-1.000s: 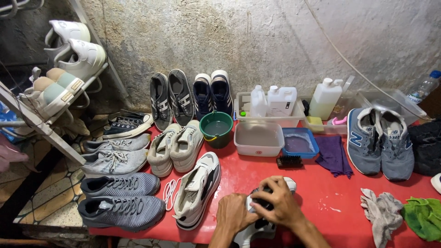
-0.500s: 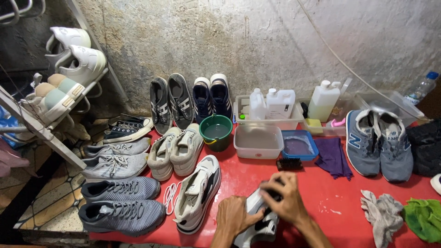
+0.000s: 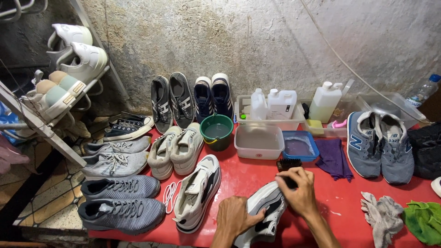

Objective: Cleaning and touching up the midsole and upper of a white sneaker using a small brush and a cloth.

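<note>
A white and black sneaker (image 3: 264, 213) is held at the near edge of the red table (image 3: 340, 197), gripped from the side by the left hand (image 3: 235, 216), fingers curled on its upper. A black brush (image 3: 288, 166) is clasped in the closed right hand (image 3: 299, 192) and pressed against the sneaker's toe end. Its mate (image 3: 197, 193) is laid just to the left (laces loose). Behind are set a green bucket (image 3: 217, 132), a white tub (image 3: 259, 141) and a blue tray (image 3: 298, 146).
</note>
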